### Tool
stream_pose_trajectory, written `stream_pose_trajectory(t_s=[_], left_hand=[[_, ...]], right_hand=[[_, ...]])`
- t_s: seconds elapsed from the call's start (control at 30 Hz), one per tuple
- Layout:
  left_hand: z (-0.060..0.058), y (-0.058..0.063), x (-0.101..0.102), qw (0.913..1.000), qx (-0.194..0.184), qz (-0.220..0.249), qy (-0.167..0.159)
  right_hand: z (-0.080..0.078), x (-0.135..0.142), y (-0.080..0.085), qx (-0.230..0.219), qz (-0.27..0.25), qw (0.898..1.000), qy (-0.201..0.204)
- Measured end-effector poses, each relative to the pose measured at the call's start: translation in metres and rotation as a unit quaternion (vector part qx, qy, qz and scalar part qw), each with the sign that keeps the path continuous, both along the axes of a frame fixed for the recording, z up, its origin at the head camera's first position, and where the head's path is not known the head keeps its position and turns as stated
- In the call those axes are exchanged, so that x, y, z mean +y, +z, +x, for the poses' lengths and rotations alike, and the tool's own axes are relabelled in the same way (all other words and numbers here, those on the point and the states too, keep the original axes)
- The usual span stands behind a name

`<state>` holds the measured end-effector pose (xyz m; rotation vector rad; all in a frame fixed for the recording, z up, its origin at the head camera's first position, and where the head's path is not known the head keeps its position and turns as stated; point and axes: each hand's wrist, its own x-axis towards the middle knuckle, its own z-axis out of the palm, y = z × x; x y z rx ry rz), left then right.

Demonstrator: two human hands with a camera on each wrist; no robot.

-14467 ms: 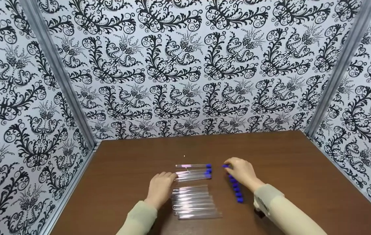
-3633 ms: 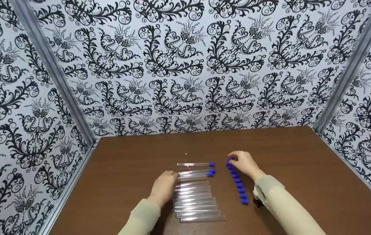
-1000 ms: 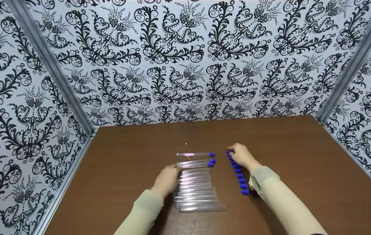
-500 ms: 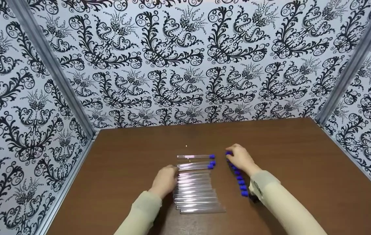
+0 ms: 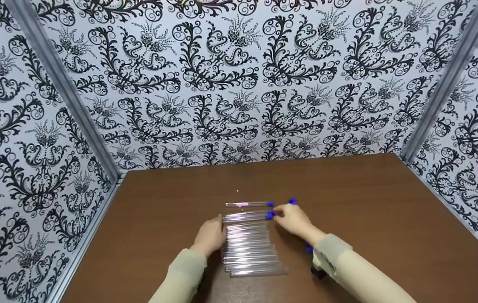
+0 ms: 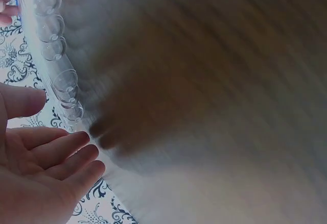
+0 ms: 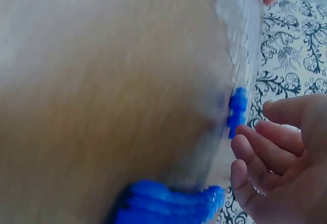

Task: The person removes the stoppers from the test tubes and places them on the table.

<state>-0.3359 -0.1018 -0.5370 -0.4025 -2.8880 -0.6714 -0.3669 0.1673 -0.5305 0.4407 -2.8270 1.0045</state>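
Observation:
My left hand (image 5: 210,235) lies beside the rounded ends of clear glass test tubes (image 5: 249,248), set side by side without caps. In the left wrist view its fingers (image 6: 71,152) are loosely extended near the tube ends (image 6: 65,81), gripping nothing. My right hand (image 5: 293,219) has its fingertips right at the blue caps (image 5: 269,213) of two capped tubes (image 5: 245,216). The right wrist view shows bare space between thumb and fingers (image 7: 255,157), close by those caps (image 7: 238,101). Another capped tube (image 5: 247,204) lies a little farther back.
Loose blue caps (image 5: 292,200) stand in a row right of the tubes, partly hidden under my right hand and wrist; they loom large in the right wrist view as a blue cluster (image 7: 158,203). Patterned walls (image 5: 239,84) enclose the brown table (image 5: 171,189).
My right hand has moved left from the far end of the cap row to the capped tubes. Over the longer span, the uncapped tubes have come closer to the capped ones and the cap row has lengthened.

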Motion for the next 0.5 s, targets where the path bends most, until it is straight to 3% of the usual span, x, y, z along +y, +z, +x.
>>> stream_pose_trajectory(t_s=[0.3,0.5], left_hand=[[0.0006,0.0002,0.0015,0.9996,-0.025,0.014,-0.007],[0.0005,0.0004,0.0023,0.9993,-0.029,0.02,-0.013]], right_hand=[[0.0047,-0.0072,-0.0063,-0.017,-0.012,0.999,0.029],[0.0053,-0.0095,-0.0104,-0.003,-0.01,1.0,0.028]])
